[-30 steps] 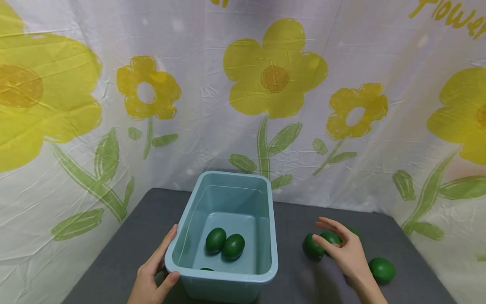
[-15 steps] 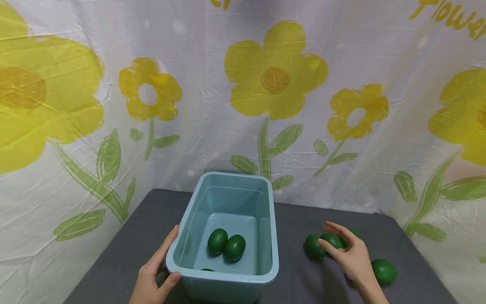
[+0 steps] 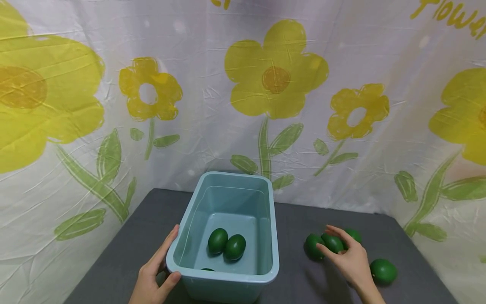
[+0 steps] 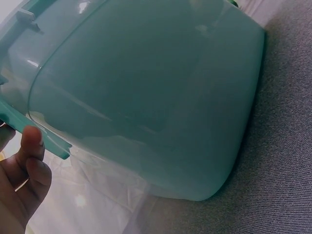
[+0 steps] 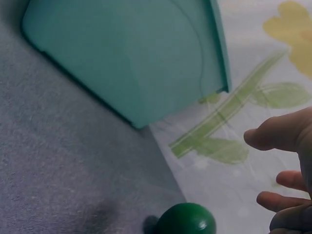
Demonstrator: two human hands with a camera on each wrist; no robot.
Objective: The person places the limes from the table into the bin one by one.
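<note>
At the near left corner of a blue-green plastic tub (image 3: 224, 276), my left hand (image 3: 153, 270) grips the rim, thumb on the front and fingers along the side. The left wrist view shows the same hand (image 4: 24, 178) curled at the tub's edge. Inside lie two dark green limes (image 3: 234, 247) side by side, with a third mostly hidden by the near wall. My right hand (image 3: 351, 257) hovers over more limes, thumb and fingers spread around the middle lime (image 3: 332, 243). The right wrist view has the fingers apart above a lime (image 5: 187, 219), holding nothing.
Near the right hand sit a lime (image 3: 313, 246) on its left, another lime (image 3: 353, 237) behind it and one lime (image 3: 383, 271) by the wrist. A grey cloth (image 3: 292, 228) covers the table. The flowered curtain (image 3: 205, 105) hangs behind and at both sides.
My right hand has shifted slightly right and down over the limes, its fingers still spread. The left hand keeps its grip on the tub.
</note>
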